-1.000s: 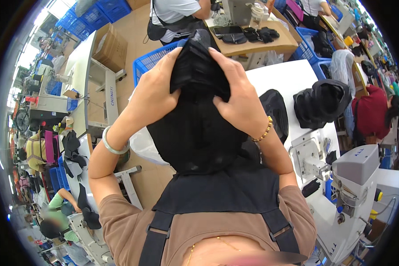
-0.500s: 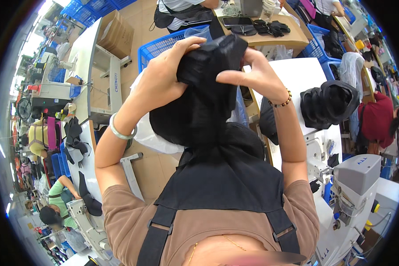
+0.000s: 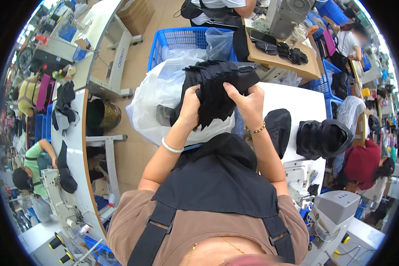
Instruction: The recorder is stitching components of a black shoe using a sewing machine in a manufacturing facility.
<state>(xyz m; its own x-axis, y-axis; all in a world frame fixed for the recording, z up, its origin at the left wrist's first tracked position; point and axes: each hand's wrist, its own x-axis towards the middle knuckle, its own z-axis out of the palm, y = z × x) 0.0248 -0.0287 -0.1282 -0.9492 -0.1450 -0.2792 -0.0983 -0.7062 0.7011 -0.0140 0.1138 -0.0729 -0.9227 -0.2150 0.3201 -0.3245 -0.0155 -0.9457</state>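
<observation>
A thick bundle of black fabric pieces (image 3: 219, 93) hangs between my two hands, in front of my black apron. Its layered edges fan out on the left and along the bottom. My left hand (image 3: 190, 106) grips the lower left side, with some fingers hidden behind the layers. On the right end, my right hand (image 3: 248, 104) is closed, its thumb pressed on top and its other fingers mostly underneath. Below the bundle, a white plastic bag (image 3: 153, 95) spreads open; dark stuff shows inside it. Beyond the bag stands a blue plastic basket (image 3: 177, 35) with see-through plastic in it.
To my right, a white table (image 3: 301, 97) carries a dark shoe-upper-like piece (image 3: 278, 131) and a nested stack of black shaped pieces (image 3: 323, 138). A sewing machine (image 3: 334, 213) stands nearer. Black gloves (image 3: 292, 54) lie on the far brown table. A co-worker (image 3: 33, 166) sits at left.
Both hands have lowered the black bundle toward me, and its layered edges now show fanned out. My right thumb has come down onto it. The view has shifted, showing more of the bag and basket.
</observation>
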